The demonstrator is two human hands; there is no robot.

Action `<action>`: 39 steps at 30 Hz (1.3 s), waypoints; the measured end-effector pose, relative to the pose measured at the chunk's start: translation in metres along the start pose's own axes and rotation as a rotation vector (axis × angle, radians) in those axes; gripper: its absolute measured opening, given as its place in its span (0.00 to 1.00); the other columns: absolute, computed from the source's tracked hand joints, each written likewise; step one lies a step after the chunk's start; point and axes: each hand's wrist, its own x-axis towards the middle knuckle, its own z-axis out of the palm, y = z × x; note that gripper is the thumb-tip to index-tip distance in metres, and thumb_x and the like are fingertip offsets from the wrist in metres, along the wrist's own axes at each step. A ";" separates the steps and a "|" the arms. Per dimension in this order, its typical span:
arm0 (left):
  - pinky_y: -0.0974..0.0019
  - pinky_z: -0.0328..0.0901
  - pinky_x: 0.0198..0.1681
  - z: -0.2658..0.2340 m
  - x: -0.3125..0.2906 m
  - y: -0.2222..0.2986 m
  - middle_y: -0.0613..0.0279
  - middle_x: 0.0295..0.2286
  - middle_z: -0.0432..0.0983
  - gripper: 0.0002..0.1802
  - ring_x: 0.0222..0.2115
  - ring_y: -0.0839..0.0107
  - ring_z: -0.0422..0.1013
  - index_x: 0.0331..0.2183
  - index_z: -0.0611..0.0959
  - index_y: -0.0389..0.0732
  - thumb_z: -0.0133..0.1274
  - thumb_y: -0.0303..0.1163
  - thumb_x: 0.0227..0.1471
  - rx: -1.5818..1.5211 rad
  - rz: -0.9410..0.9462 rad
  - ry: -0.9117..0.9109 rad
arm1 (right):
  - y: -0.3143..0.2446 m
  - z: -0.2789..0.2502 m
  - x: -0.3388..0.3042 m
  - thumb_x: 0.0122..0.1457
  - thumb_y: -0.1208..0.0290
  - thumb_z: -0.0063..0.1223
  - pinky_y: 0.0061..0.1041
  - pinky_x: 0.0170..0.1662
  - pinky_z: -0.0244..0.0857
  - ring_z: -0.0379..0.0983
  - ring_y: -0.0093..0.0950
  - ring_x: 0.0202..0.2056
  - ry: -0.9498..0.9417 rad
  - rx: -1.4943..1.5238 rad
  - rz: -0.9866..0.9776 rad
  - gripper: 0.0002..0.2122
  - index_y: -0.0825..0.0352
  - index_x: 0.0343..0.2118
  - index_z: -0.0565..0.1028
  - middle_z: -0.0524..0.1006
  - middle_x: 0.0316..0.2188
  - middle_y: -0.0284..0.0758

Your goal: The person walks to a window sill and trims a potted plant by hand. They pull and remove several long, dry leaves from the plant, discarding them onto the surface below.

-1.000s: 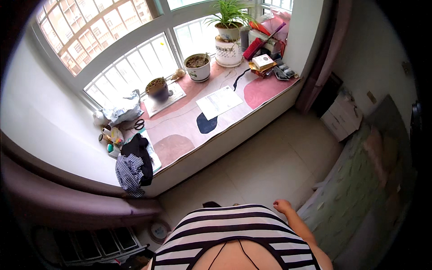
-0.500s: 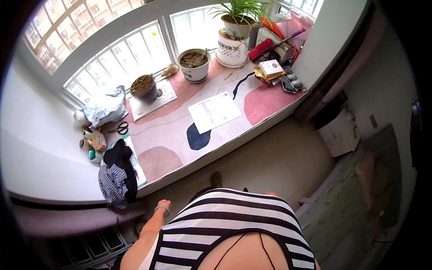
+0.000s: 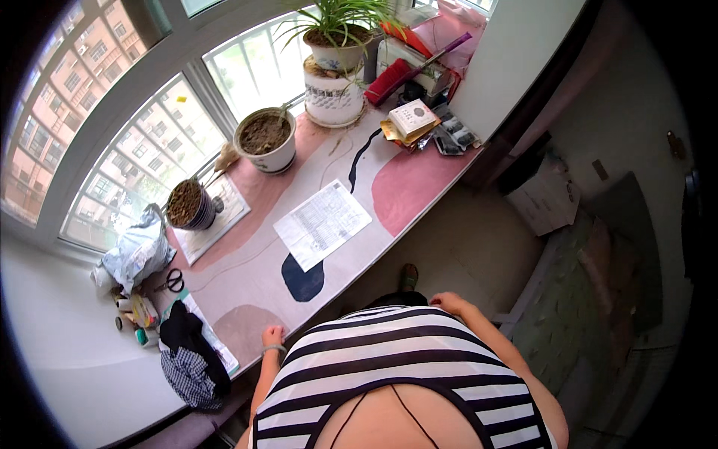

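My left hand (image 3: 274,336) hangs by the front edge of the window ledge, a band around its wrist. Its fingers look loosely curled, with nothing visible in them. Close to my right hip is my right hand (image 3: 448,302), its fingers drawn together and partly hidden; I see no object in it. Ahead of both hands, a printed sheet of paper (image 3: 321,223) lies flat on the pink and grey patterned ledge cover (image 3: 254,262). Left of my left hand, a black cloth and a checked cloth (image 3: 191,374) are heaped over the ledge's corner.
Along the window stand a dark pot (image 3: 193,206), a white pot of soil (image 3: 265,140) and a leafy plant (image 3: 340,30) on a white stand. Scissors (image 3: 174,280) lie by a crumpled bag (image 3: 138,251). A red brush (image 3: 390,81) and small boxes (image 3: 413,120) crowd the far right.
The view has turned, shifting the ledge's things left and mostly downward. My right hand now shows fully beside my hip. My left hand has come up to the ledge's edge.
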 end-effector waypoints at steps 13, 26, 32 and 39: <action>0.73 0.63 0.20 0.134 -0.119 -0.045 0.63 0.21 0.75 0.11 0.18 0.77 0.68 0.29 0.80 0.37 0.52 0.35 0.50 -0.123 -0.661 0.252 | 0.005 -0.280 0.233 0.55 0.52 0.53 0.32 0.42 0.66 0.66 0.33 0.47 0.097 0.979 0.090 0.33 0.60 0.59 0.55 0.62 0.55 0.38; 0.73 0.64 0.23 0.318 -0.120 0.103 0.62 0.23 0.75 0.11 0.20 0.76 0.69 0.32 0.80 0.37 0.52 0.35 0.51 -0.222 -0.574 0.276 | 0.070 -0.343 0.428 0.55 0.56 0.52 0.33 0.40 0.68 0.69 0.32 0.40 0.172 1.282 0.404 0.22 0.59 0.50 0.64 0.68 0.46 0.36; 0.73 0.65 0.24 0.320 -0.131 0.123 0.62 0.24 0.76 0.11 0.22 0.76 0.70 0.33 0.80 0.37 0.52 0.34 0.51 -0.169 -0.615 0.261 | 0.063 -0.337 0.448 0.57 0.56 0.49 0.34 0.44 0.65 0.68 0.34 0.41 0.228 1.706 0.412 0.19 0.60 0.48 0.65 0.70 0.41 0.35; 0.72 0.66 0.26 0.311 -0.118 0.144 0.61 0.25 0.76 0.11 0.23 0.75 0.71 0.34 0.80 0.37 0.52 0.34 0.51 -0.086 -0.578 0.229 | 0.053 -0.350 0.461 0.58 0.58 0.45 0.28 0.34 0.66 0.69 0.28 0.30 0.249 1.797 0.305 0.14 0.61 0.43 0.68 0.72 0.35 0.34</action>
